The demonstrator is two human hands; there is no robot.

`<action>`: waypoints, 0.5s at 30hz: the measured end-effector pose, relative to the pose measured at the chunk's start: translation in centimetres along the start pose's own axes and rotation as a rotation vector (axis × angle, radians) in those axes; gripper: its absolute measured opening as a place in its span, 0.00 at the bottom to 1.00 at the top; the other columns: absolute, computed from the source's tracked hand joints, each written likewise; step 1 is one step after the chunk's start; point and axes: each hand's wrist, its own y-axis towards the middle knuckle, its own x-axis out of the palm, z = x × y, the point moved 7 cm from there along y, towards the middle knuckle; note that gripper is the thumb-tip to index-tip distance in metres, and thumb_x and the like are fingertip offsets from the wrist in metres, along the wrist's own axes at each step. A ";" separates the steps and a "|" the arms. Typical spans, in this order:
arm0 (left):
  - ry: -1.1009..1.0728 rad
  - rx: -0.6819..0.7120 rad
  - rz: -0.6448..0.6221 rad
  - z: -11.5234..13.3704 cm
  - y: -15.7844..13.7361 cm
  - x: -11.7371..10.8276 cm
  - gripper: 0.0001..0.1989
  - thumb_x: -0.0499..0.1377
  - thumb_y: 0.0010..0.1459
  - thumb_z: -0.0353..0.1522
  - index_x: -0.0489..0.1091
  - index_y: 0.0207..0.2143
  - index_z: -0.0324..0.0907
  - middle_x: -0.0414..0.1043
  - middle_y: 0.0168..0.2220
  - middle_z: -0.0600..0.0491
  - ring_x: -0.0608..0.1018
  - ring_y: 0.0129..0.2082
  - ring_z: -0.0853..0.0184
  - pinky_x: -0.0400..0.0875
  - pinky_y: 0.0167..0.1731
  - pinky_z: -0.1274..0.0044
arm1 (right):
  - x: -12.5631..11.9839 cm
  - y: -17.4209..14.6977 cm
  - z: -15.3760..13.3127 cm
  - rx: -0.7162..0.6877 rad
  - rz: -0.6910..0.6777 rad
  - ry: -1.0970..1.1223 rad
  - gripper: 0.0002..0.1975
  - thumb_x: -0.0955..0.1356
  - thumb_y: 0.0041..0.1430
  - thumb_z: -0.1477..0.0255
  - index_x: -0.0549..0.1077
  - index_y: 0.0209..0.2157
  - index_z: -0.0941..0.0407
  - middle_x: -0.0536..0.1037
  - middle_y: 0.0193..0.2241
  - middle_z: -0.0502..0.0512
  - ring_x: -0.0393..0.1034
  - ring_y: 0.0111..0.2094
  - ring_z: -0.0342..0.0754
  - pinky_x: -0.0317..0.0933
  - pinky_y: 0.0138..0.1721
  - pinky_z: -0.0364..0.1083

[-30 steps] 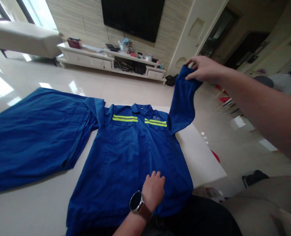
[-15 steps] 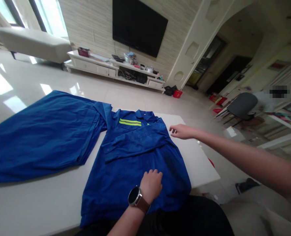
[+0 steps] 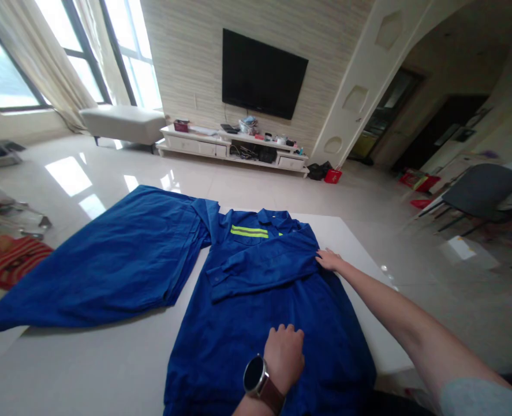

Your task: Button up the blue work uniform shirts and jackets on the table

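Note:
A blue work jacket (image 3: 256,323) with yellow-green reflective stripes lies spread on a white table (image 3: 108,364), its collar toward the far side. One sleeve (image 3: 260,268) is folded across its front. My left hand (image 3: 284,352), wearing a round watch (image 3: 256,375), is over the lower front of the jacket; its fingers are curled and their tips hidden. At the right edge of the folded part, my right hand (image 3: 330,260) touches the cloth with fingers stretched out. Another blue garment (image 3: 126,260) lies flat to the left and touches the jacket near its shoulder.
A low white TV cabinet (image 3: 195,144) with small items stands across the shiny floor, under a wall television (image 3: 264,75). A pale bench (image 3: 126,126) is at the far left. A striped red bag (image 3: 13,263) sits left of the table; a grey chair (image 3: 483,190) stands right.
My right hand has come onto the jacket's right edge from beside it. The view has tilted up and swung left. My left hand stays over the lower front.

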 end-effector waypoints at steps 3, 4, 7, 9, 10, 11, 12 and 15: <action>-0.014 -0.006 -0.034 0.4 0.4 0.3 0.18 0.56 0.62 0.31 0.74 0.53 0.40 0.76 0.54 0.42 0.76 0.56 0.50 0.70 0.57 0.57 | -0.8 1.9 -0.2 0.059 0.093 0.003 0.22 0.60 0.68 0.65 0.72 0.58 0.56 0.72 0.60 0.70 0.59 0.65 0.65 0.51 0.64 0.69; -0.016 -0.003 -0.045 0.6 0.5 0.5 0.18 0.56 0.62 0.31 0.74 0.53 0.40 0.76 0.54 0.41 0.76 0.55 0.50 0.70 0.57 0.57 | -0.9 2.3 -0.5 0.059 0.119 0.011 0.22 0.59 0.68 0.65 0.71 0.58 0.55 0.71 0.60 0.69 0.59 0.65 0.64 0.52 0.65 0.66; -0.034 0.016 -0.059 1.1 0.8 1.3 0.18 0.57 0.63 0.33 0.74 0.53 0.41 0.75 0.54 0.40 0.75 0.55 0.49 0.70 0.56 0.56 | -1.5 2.9 -1.8 0.074 0.145 0.040 0.19 0.62 0.66 0.65 0.73 0.54 0.55 0.74 0.56 0.67 0.63 0.62 0.62 0.58 0.62 0.61; -0.055 0.019 -0.068 1.2 1.0 2.0 0.18 0.57 0.62 0.34 0.74 0.53 0.41 0.75 0.53 0.39 0.75 0.55 0.49 0.69 0.56 0.56 | -2.5 3.1 -2.7 0.112 0.178 0.056 0.16 0.62 0.65 0.67 0.75 0.49 0.56 0.74 0.52 0.69 0.64 0.60 0.65 0.60 0.58 0.65; -0.065 0.016 -0.073 1.2 1.0 2.3 0.18 0.57 0.62 0.34 0.75 0.53 0.41 0.76 0.53 0.39 0.75 0.55 0.48 0.69 0.55 0.56 | -3.3 3.3 -3.5 0.123 0.214 0.066 0.15 0.62 0.65 0.69 0.75 0.48 0.57 0.73 0.52 0.72 0.63 0.59 0.67 0.60 0.57 0.67; -0.070 0.012 -0.076 1.1 1.1 2.6 0.18 0.57 0.62 0.33 0.75 0.53 0.40 0.76 0.53 0.39 0.75 0.55 0.48 0.69 0.55 0.56 | -4.2 3.6 -4.7 0.117 0.254 0.078 0.14 0.62 0.65 0.70 0.75 0.46 0.58 0.72 0.53 0.74 0.61 0.60 0.69 0.59 0.56 0.68; -0.074 0.008 -0.076 1.0 1.2 2.9 0.19 0.57 0.61 0.33 0.75 0.53 0.40 0.76 0.53 0.38 0.75 0.55 0.48 0.69 0.55 0.56 | -4.9 3.9 -6.4 0.091 0.289 0.094 0.13 0.62 0.65 0.71 0.74 0.45 0.59 0.71 0.53 0.76 0.60 0.60 0.69 0.58 0.56 0.68; -0.090 -0.006 -0.058 1.0 1.4 3.4 0.19 0.57 0.61 0.33 0.75 0.53 0.40 0.76 0.53 0.38 0.75 0.55 0.47 0.68 0.55 0.55 | -5.9 5.6 -14.7 -0.083 0.310 0.169 0.08 0.65 0.64 0.71 0.74 0.42 0.59 0.72 0.52 0.72 0.62 0.58 0.63 0.59 0.58 0.59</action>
